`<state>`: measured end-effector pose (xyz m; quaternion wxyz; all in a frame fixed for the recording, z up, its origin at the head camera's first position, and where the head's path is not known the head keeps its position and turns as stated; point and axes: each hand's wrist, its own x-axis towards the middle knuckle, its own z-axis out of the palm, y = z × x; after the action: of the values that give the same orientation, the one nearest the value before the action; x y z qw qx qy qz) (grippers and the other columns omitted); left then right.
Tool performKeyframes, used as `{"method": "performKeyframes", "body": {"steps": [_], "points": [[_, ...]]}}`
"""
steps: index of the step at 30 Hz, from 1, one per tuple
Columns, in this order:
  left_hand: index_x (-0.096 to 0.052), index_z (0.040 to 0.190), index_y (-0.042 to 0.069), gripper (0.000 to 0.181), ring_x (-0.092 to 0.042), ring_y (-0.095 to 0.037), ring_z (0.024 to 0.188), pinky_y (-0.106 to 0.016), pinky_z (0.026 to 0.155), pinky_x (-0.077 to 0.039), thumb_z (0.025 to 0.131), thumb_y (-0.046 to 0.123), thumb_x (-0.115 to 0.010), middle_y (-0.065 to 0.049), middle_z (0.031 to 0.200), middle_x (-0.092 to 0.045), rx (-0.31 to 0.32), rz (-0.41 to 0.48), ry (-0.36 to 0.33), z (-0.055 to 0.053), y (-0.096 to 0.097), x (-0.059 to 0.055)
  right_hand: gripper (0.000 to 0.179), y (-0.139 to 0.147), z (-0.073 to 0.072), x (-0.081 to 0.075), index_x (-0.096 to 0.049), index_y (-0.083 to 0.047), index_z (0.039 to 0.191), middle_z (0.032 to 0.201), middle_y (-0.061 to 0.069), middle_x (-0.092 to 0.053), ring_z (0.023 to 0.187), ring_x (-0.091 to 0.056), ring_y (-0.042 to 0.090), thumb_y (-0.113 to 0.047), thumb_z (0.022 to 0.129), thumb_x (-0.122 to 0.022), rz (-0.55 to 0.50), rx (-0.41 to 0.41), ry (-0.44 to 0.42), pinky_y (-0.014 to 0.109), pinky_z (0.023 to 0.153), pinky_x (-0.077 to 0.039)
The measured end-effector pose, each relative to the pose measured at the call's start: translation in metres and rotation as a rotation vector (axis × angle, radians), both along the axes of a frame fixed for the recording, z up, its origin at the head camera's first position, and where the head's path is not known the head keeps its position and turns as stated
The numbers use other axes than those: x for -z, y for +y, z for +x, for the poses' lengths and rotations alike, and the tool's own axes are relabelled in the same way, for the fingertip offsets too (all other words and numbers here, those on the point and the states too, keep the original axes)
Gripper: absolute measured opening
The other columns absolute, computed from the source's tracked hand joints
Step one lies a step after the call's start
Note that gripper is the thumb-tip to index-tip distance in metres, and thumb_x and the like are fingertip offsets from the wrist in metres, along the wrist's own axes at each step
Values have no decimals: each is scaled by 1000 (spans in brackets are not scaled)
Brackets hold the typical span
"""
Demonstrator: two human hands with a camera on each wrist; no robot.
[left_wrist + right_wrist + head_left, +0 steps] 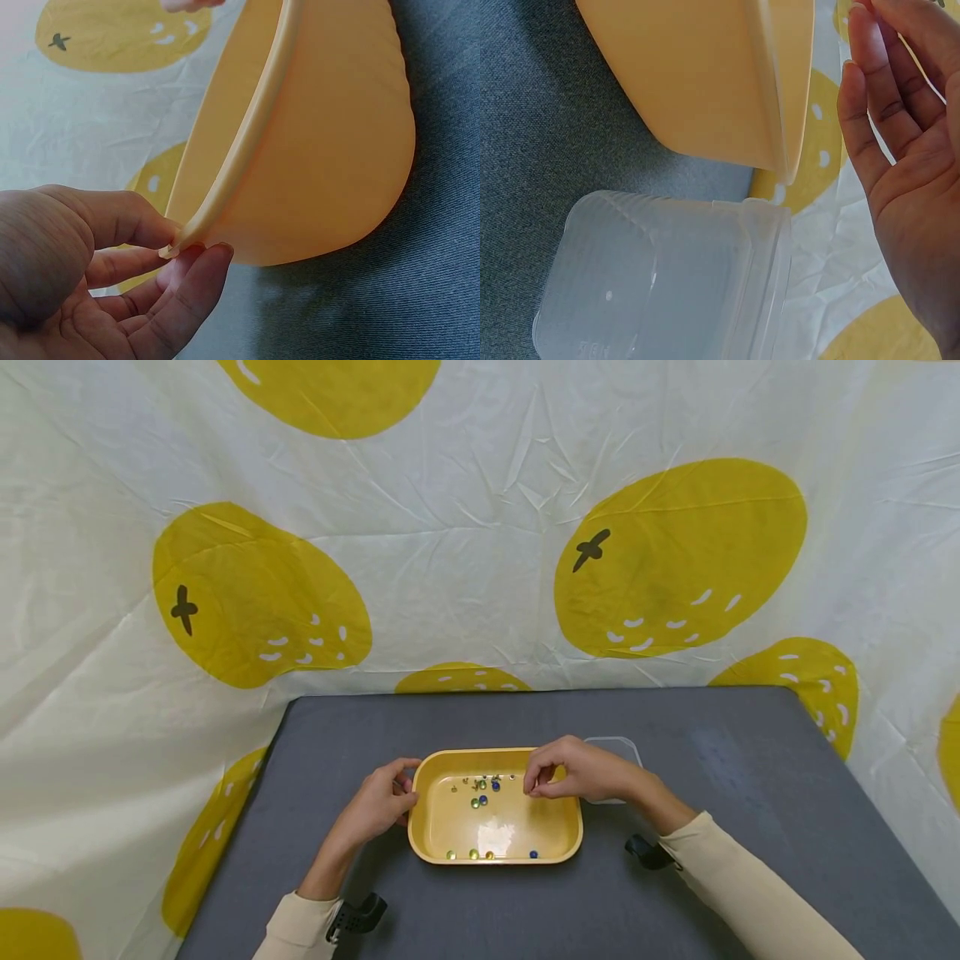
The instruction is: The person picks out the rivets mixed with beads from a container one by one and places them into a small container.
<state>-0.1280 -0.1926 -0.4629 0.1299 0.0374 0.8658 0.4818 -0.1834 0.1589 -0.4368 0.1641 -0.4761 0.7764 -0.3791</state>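
A yellow plastic tray [517,810] with rounded corners lies on the table, holding several blue and yellow-green glass marbles [475,803] and small brass-coloured pieces too tiny to identify. At its left end my left hand [384,797] pinches the rim; in the left wrist view, the thumb of that hand [97,262] lies on top of the rim with fingers beneath. Over the right part of the tray is my right hand [573,768], thumb and index fingertips brought together. Whether anything small sits between them is hidden, also in the right wrist view, where the hand [911,127] is partly cut off.
A clear plastic container [667,277] stands just right of the tray, partly behind my right forearm in the head view. Grey cloth covers the table [480,910]. Behind it hangs a white curtain [465,585] printed with yellow fruit shapes.
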Motion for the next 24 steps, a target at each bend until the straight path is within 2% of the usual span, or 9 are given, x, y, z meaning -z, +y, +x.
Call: {"method": "performKeyframes", "body": {"steps": [15,24], "points": [[-52,143,-2,51,-60,-20,67,-33,55,-59,94,-4,-63,-11,90,-55,8,1,8,0,0,0,13,10,1,-1,-73,-28,98,97,-13,-71,86,-66,7,-16,95,-72,-46,32,-15,29,78,-60],[-52,144,-2,52,-60,-20,65,-34,55,-60,94,-2,-65,-11,89,-55,1,-1,-4,1,0,-2,16,17,3,-3,-74,-25,98,97,-9,-72,85,-66,6,-10,94,-72,-66,33,-3,28,77,-60]]}}
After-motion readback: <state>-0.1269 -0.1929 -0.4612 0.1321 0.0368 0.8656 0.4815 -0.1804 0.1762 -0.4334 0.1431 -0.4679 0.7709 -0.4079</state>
